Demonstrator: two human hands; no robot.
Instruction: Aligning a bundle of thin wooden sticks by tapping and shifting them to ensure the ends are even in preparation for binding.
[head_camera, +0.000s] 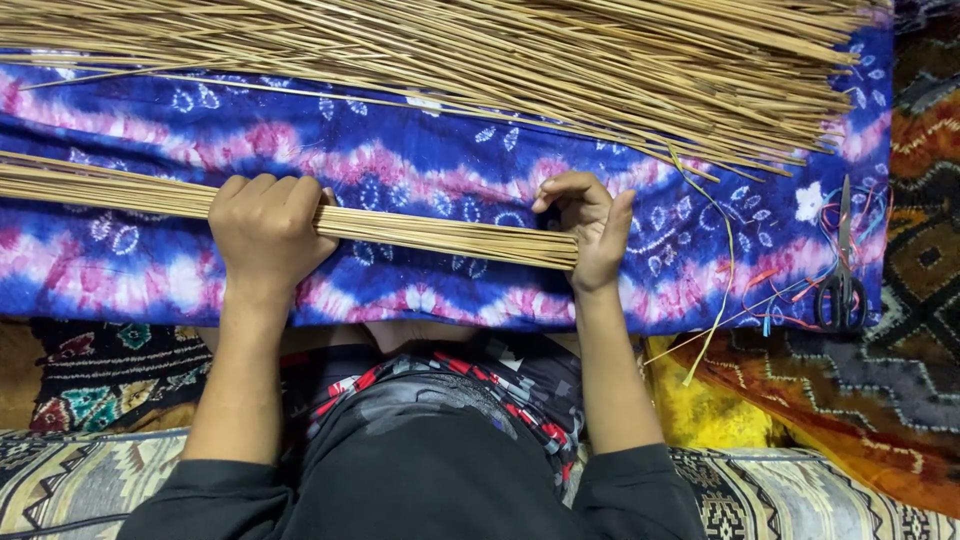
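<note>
Thin tan sticks gathered into a long bundle (300, 215) lie across the blue-and-pink tie-dyed cloth (420, 160), the left hand (265, 230) wrapped tight around the middle while the right hand (590, 235) presses its flat palm against the bundle's end, fingers curled, clasping nothing. Should the left grip slacken, the sticks may fan out; a skewed push could drive some past others, and stray ones might roll into the large loose heap of sticks (520, 60) beyond.

Both forearms reach forward, bare from pushed-up dark sleeves. The left hand (265, 232) is knuckles-up, fingers curled in a closed grip. The right hand (590, 232) stands on edge (palm facing left), fingers bent.
</note>
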